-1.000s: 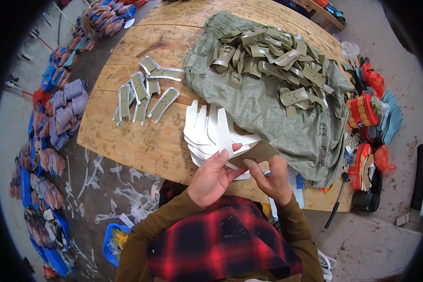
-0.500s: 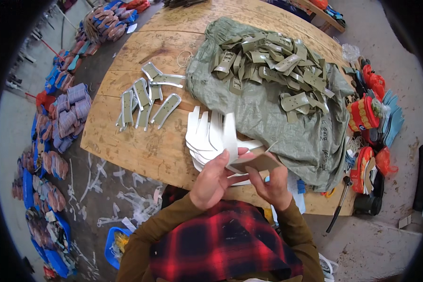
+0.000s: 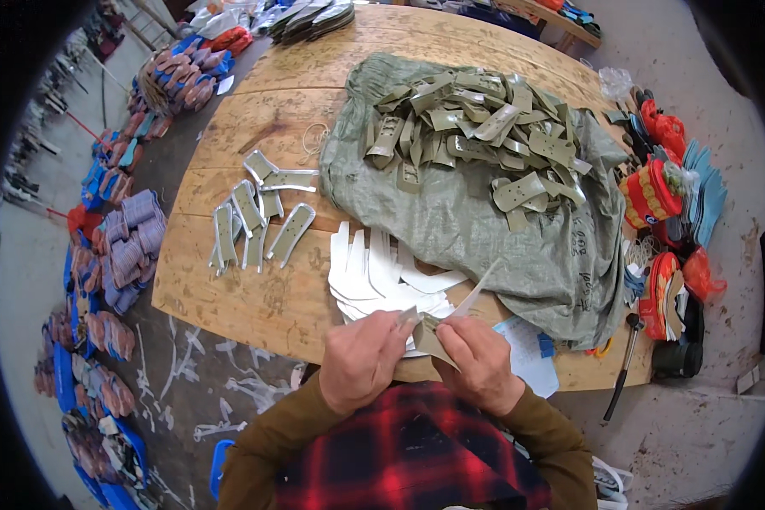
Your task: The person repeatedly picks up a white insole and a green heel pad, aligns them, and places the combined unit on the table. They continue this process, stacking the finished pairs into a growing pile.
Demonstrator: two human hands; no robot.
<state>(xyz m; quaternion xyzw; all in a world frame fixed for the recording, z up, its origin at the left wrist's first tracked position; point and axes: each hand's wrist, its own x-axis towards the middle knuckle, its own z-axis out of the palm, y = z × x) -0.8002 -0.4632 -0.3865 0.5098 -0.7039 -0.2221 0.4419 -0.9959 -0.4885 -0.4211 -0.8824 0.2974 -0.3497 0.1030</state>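
Note:
My left hand [image 3: 361, 357] and my right hand [image 3: 483, 361] are both closed in a pinch on an olive strap piece [image 3: 432, 342], held between them over the table's near edge. A narrow pale strip [image 3: 480, 287] sticks up beside my right fingers; how it joins the strap is hidden. Just beyond my hands lies a fanned stack of white curved strips [image 3: 368, 272]. To its left rest several olive straps with white edging [image 3: 291, 231], dotted with small holes. Farther off, a heap of plain olive straps [image 3: 484, 119] covers part of a grey-green woven sack [image 3: 450, 229].
The wooden table [image 3: 204, 297] carries a paper sheet [image 3: 529, 353] right of my hands. A hammer [image 3: 625, 365] leans past the right edge, near red bags [image 3: 652, 191]. Dark stacked pieces [image 3: 313, 19] sit at the far edge. Bundles of insoles [image 3: 132, 221] line the left floor.
My hands have drawn nearer to me and turned, both now pinching the olive strap. The white strip that stood up by my left thumb is gone from there. The view has shifted slightly.

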